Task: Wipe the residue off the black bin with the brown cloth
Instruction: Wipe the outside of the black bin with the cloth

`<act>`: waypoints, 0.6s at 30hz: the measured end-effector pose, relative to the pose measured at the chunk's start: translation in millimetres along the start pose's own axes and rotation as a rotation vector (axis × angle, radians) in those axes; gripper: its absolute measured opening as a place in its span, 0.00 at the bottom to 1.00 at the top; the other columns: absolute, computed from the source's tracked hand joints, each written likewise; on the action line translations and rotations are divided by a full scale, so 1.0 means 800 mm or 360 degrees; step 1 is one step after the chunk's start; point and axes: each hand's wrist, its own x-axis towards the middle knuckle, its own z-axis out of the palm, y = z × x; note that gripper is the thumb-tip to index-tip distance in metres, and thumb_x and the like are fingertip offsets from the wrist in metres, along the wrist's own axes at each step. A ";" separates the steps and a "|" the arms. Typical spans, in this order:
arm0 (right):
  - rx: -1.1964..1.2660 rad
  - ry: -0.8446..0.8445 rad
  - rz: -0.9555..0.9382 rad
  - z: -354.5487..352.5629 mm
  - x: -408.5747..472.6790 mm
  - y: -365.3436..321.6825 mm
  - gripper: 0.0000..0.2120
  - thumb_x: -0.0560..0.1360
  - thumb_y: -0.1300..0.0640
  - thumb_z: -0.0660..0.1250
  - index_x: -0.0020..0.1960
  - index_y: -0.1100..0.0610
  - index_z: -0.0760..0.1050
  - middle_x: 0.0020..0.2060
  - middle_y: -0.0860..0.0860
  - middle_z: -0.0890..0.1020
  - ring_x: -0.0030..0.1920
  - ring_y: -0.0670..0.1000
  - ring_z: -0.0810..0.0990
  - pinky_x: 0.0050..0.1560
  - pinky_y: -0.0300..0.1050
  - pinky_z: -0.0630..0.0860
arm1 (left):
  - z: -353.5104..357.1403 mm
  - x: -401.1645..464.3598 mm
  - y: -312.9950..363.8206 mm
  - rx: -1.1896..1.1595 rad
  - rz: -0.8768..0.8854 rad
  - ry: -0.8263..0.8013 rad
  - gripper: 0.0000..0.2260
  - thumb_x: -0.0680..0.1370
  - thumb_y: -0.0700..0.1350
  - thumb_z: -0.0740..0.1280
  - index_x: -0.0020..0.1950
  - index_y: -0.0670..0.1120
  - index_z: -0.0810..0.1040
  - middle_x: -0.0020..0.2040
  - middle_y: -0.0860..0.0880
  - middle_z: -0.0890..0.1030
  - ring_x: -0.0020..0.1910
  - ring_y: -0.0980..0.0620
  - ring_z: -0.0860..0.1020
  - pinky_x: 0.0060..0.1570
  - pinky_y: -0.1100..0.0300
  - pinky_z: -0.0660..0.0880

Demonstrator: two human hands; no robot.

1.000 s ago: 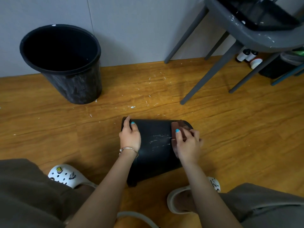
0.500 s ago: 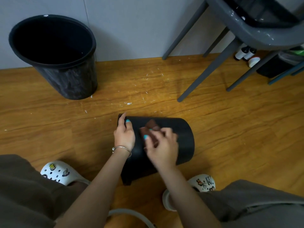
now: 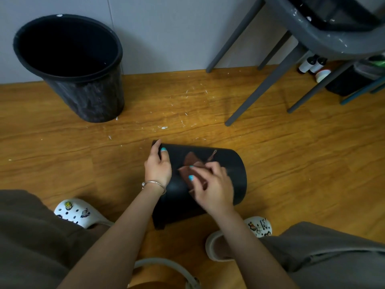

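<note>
A black bin (image 3: 231, 172) lies on its side on the wooden floor between my feet. My left hand (image 3: 158, 166) grips its left end, fingers curled over the edge. My right hand (image 3: 212, 187) holds the brown cloth (image 3: 191, 163) and presses it against the bin's upper side near the middle. Part of the cloth sticks out beyond my fingers, with a thin strip trailing toward the far side. The bin's surface under my hands is hidden.
A second black bin (image 3: 83, 94) stands upright at the back left by the wall. Grey chair legs (image 3: 262, 88) stand at the back right, with small bottles (image 3: 312, 64) behind them. White scraps (image 3: 164, 127) lie scattered on the floor beyond the bin.
My right hand slid the cloth from the bin's right end to its middle, over the white streaks seen earlier. My left hand kept its grip on the left end.
</note>
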 end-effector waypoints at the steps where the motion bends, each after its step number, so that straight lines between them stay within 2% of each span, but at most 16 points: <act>1: -0.0004 0.0041 0.0181 -0.005 0.002 0.017 0.17 0.75 0.45 0.61 0.59 0.47 0.80 0.56 0.50 0.74 0.53 0.54 0.74 0.47 0.49 0.74 | 0.002 0.000 0.001 0.0005 -0.0004 0.0003 0.19 0.83 0.43 0.56 0.74 0.49 0.65 0.56 0.50 0.76 0.42 0.64 0.71 0.45 0.77 0.64; 2: -0.0013 0.0075 0.0374 -0.008 0.006 0.028 0.16 0.75 0.45 0.62 0.60 0.48 0.80 0.56 0.50 0.73 0.54 0.55 0.74 0.48 0.50 0.74 | 0.004 0.000 0.003 0.0012 -0.0007 0.0007 0.19 0.83 0.44 0.56 0.74 0.49 0.65 0.60 0.48 0.75 0.47 0.62 0.71 0.49 0.74 0.63; 4: -0.0069 0.0083 0.0603 -0.008 0.013 0.019 0.15 0.76 0.47 0.64 0.61 0.48 0.79 0.58 0.51 0.72 0.56 0.56 0.73 0.51 0.51 0.73 | 0.008 0.002 0.006 0.0036 -0.0015 0.0009 0.18 0.83 0.44 0.55 0.74 0.49 0.65 0.63 0.46 0.74 0.51 0.57 0.70 0.50 0.70 0.63; 5: -0.0070 0.0076 0.0574 -0.005 0.013 0.000 0.15 0.76 0.47 0.64 0.61 0.47 0.79 0.58 0.51 0.72 0.56 0.55 0.72 0.51 0.51 0.73 | 0.009 0.003 0.007 0.0048 -0.0018 0.0014 0.18 0.83 0.44 0.55 0.74 0.49 0.65 0.63 0.45 0.74 0.53 0.53 0.72 0.50 0.68 0.65; 7: 0.0017 0.0060 0.0301 0.006 0.004 -0.042 0.16 0.75 0.46 0.64 0.61 0.46 0.79 0.57 0.50 0.72 0.54 0.53 0.73 0.50 0.50 0.74 | 0.007 0.008 0.008 0.0068 -0.0011 0.0026 0.18 0.83 0.44 0.55 0.73 0.48 0.66 0.65 0.43 0.74 0.59 0.47 0.73 0.56 0.65 0.65; 10: 0.0135 -0.0009 0.0047 0.013 -0.012 -0.051 0.18 0.74 0.43 0.63 0.62 0.45 0.78 0.56 0.48 0.73 0.54 0.50 0.72 0.49 0.47 0.74 | 0.005 0.012 0.007 0.0094 -0.0021 0.0019 0.18 0.83 0.43 0.55 0.74 0.46 0.66 0.66 0.44 0.74 0.57 0.53 0.72 0.51 0.72 0.60; 12: 0.0136 0.0024 0.0202 0.007 -0.011 -0.015 0.17 0.74 0.44 0.64 0.62 0.43 0.78 0.57 0.48 0.73 0.55 0.50 0.72 0.50 0.48 0.75 | 0.007 0.012 0.006 0.0083 -0.0006 0.0028 0.18 0.83 0.42 0.55 0.73 0.46 0.66 0.64 0.45 0.75 0.59 0.50 0.73 0.48 0.75 0.58; 15: 0.0151 0.0193 0.0714 -0.004 -0.008 0.050 0.16 0.76 0.46 0.66 0.62 0.45 0.78 0.57 0.49 0.72 0.56 0.53 0.74 0.51 0.51 0.77 | 0.009 0.006 0.008 0.0060 -0.0025 0.0023 0.19 0.83 0.43 0.55 0.74 0.48 0.65 0.62 0.48 0.74 0.52 0.56 0.71 0.50 0.72 0.62; 17: 0.0079 0.0260 0.0845 0.002 -0.011 0.045 0.16 0.75 0.47 0.66 0.62 0.47 0.79 0.56 0.51 0.72 0.55 0.55 0.75 0.50 0.54 0.77 | 0.010 0.007 0.004 0.0050 -0.0051 0.0019 0.19 0.83 0.45 0.55 0.74 0.50 0.65 0.65 0.45 0.74 0.59 0.52 0.72 0.57 0.65 0.65; 18: 0.0049 0.0290 0.0780 0.008 -0.013 0.025 0.16 0.75 0.47 0.66 0.61 0.47 0.79 0.55 0.51 0.72 0.53 0.55 0.74 0.49 0.53 0.77 | 0.011 0.008 0.003 0.0055 -0.0049 0.0024 0.19 0.82 0.45 0.55 0.74 0.50 0.66 0.65 0.44 0.74 0.63 0.48 0.71 0.61 0.62 0.66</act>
